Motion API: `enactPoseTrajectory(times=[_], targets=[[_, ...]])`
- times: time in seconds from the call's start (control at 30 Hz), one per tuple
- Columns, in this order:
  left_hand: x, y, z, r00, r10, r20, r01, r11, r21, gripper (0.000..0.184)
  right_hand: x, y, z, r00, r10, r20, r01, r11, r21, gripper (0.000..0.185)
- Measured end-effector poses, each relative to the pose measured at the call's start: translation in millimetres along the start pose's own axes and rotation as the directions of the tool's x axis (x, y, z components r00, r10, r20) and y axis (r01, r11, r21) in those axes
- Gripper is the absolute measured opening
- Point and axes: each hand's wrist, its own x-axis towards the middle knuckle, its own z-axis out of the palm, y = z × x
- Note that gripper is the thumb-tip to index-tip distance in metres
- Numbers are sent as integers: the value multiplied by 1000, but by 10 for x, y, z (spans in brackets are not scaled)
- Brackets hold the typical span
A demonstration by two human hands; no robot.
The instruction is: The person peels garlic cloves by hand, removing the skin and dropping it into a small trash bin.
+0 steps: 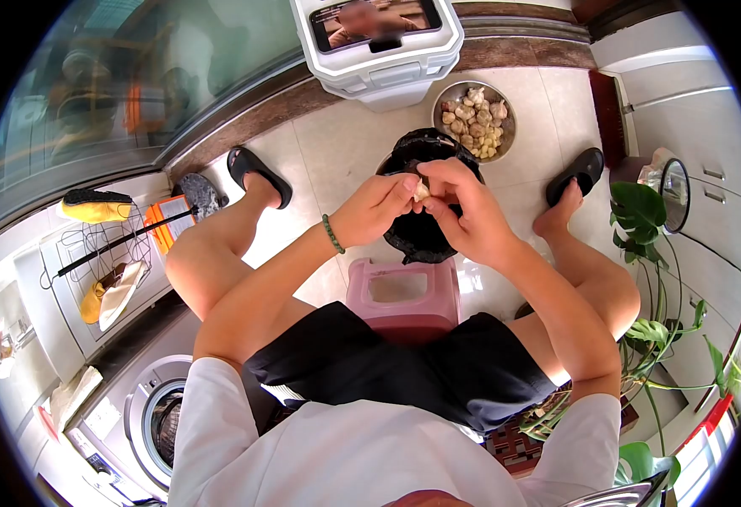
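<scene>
A small pale garlic clove [422,191] is pinched between my two hands, above a bin lined with a black bag [421,242]. My left hand [372,209], with a green bead bracelet on its wrist, holds the clove from the left with closed fingers. From the right, my right hand [466,211] grips it between thumb and fingers. Just beyond the bin, a round metal bowl [510,135] on the floor holds whole garlic bulbs and several loose cloves.
A pink plastic stool [404,300] stands close to the bin. Ahead, a phone [376,24] lies on a white and grey container [387,80]. Potted plants [638,213] are at the right; a washing machine [161,414] is at the lower left.
</scene>
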Motion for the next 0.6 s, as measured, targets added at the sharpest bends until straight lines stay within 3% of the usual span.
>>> enactPoseTrajectory(times=[0.1,0.27,0.6], targets=[[-4,-47,-8,1000,0,6,0,1000,14,51,-16,2,10,999,6,-42,-6,1000,4,57],[-15,-24,14,999,-28,14,29,996,-85,48,0,-11,10,999,23,22,-24,999,38,59],[-19,-22,1,998,-49,33,51,997,-55,46,10,-31,-29,997,47,53,-48,999,11,60]])
